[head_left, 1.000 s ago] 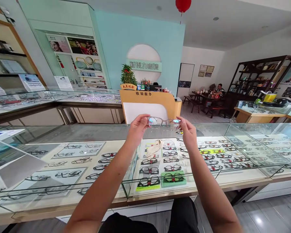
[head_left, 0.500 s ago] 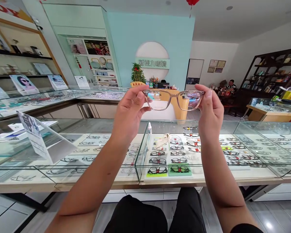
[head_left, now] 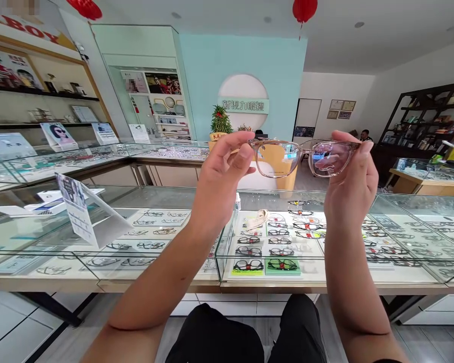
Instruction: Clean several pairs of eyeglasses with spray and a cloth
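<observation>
Both of my hands hold up a pair of eyeglasses [head_left: 305, 151] with a clear, slightly brownish frame, above the glass display counter. My left hand [head_left: 223, 176] pinches the frame's left end between thumb and fingers. At the other end, my right hand [head_left: 351, 176] grips the frame corner with its thumb in front; its fingers show partly through the right lens. Under the glass below lie rows of spectacles [head_left: 248, 250] and a cream cloth-like item [head_left: 258, 219]. A white bottle [head_left: 238, 201] stands just past my left wrist, partly hidden by it.
A folded sign card [head_left: 87, 212] stands on the glass counter [head_left: 166, 194] at left, near some open white leaflets [head_left: 41, 206]. More display cases line the left and back. A wooden desk [head_left: 285, 176] with a potted plant [head_left: 220, 121] is behind. A person [head_left: 364, 135] sits far right.
The eyeglasses and both hands have shifted right in view and turned slightly, so the right hand's fingers now show behind the right lens. The camera has tilted up a little.
</observation>
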A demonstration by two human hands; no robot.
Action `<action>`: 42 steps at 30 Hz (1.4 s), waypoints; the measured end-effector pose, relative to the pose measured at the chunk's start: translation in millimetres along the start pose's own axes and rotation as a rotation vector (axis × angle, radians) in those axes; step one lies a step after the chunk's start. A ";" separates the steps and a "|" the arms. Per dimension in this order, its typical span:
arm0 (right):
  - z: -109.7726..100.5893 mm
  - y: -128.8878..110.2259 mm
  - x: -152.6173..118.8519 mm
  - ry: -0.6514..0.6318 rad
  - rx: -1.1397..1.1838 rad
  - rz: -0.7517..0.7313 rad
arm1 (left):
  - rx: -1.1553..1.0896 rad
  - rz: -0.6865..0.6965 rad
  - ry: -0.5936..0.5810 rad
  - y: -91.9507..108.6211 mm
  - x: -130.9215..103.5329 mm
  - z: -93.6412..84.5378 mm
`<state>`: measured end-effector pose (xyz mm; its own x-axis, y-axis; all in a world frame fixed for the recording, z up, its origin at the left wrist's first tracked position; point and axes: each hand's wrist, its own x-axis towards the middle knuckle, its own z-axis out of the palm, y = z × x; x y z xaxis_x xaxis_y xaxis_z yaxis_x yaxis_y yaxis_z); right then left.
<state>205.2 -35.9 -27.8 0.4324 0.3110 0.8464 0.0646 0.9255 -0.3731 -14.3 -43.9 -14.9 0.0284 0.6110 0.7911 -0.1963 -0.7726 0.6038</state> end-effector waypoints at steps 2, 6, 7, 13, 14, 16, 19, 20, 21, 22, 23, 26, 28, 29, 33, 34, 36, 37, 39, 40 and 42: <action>-5.1 0.7 0.1 -0.024 -0.018 0.011 | -0.007 0.015 -0.001 3.2 -2.9 5.8; -11.2 -1.1 -0.1 -0.029 -0.029 0.033 | -0.027 0.049 0.001 5.5 -5.6 10.8; -11.1 -2.7 -0.6 -0.015 -0.016 0.044 | -0.037 0.054 -0.001 5.1 -5.5 10.9; -1.1 -14.1 -9.8 0.019 -0.053 0.002 | -0.112 0.068 -0.009 -3.3 -1.0 8.5; 1.5 -15.8 -12.2 0.013 -0.088 -0.015 | -0.127 0.071 0.001 -5.1 0.0 7.7; 6.6 -18.9 -16.7 0.008 -0.131 -0.037 | -0.157 0.061 0.020 -8.2 1.9 5.5; 11.9 -21.3 -21.4 0.001 -0.142 -0.042 | -0.198 0.045 0.035 -11.1 4.2 1.0; 12.5 -21.1 -22.2 -0.006 -0.137 -0.040 | -0.214 0.047 0.032 -11.6 4.6 -0.4; 12.6 -20.5 -22.8 -0.013 -0.132 -0.038 | -0.228 0.055 0.028 -11.7 4.9 -1.5; 12.3 -19.4 -23.0 -0.019 -0.126 -0.036 | -0.238 0.066 0.025 -11.6 4.9 -2.3; 11.9 -18.1 -23.0 -0.024 -0.122 -0.032 | -0.242 0.076 0.020 -11.3 4.9 -2.8; 12.4 -16.5 -20.7 -0.033 -0.133 -0.025 | -0.238 0.104 0.034 -8.3 5.2 -1.7; 15.6 -19.8 -16.4 -0.021 -0.121 -0.008 | -0.233 0.130 0.044 -4.2 7.7 0.2; 18.0 -22.9 -13.3 0.000 -0.094 0.003 | -0.231 0.146 0.042 -1.6 9.9 1.2; 28.7 -40.0 3.7 0.074 -0.051 -0.027 | -0.232 0.199 -0.013 10.9 23.2 3.2; 30.8 -44.0 7.9 0.069 -0.068 -0.052 | -0.230 0.212 -0.025 13.6 26.6 3.2; 33.7 -50.3 14.7 0.053 -0.075 -0.091 | -0.224 0.233 -0.035 17.5 31.9 3.4; 34.3 -52.3 16.9 0.056 -0.055 -0.103 | -0.221 0.239 -0.041 18.6 33.5 3.7; 33.9 -53.6 19.2 0.064 -0.004 -0.116 | -0.222 0.251 -0.041 19.5 34.2 5.2; 32.8 -52.8 19.4 0.067 0.008 -0.114 | -0.218 0.253 -0.030 19.5 33.4 6.4; 29.3 -48.7 18.6 0.065 -0.002 -0.083 | -0.188 0.255 0.001 19.0 29.7 9.6</action>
<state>183.8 -68.9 17.2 0.4832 0.2180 0.8480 0.1050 0.9471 -0.3033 -7.8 -42.1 21.1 -0.0455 0.4019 0.9146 -0.3749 -0.8555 0.3572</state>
